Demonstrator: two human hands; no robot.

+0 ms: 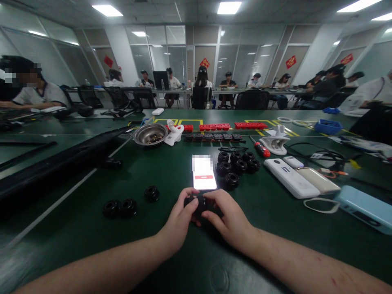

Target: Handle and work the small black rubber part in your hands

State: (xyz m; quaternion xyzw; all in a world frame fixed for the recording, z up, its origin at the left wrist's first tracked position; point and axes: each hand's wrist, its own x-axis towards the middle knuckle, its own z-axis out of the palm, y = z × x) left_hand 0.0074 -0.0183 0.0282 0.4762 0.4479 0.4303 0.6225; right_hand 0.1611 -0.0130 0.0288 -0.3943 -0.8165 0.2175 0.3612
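Two hands (208, 216) over green table (76, 220)

No legible text on phone screen (204, 173) or red wall signs (290, 61)

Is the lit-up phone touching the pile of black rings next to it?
Apart. In the head view a thin strip of green table shows between the phone and the pile of black rings to its right.

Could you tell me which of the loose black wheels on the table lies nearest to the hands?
The single black wheel just left of the left hand; the pair of wheels lies further left, and the cluster of wheels sits beyond the phone.
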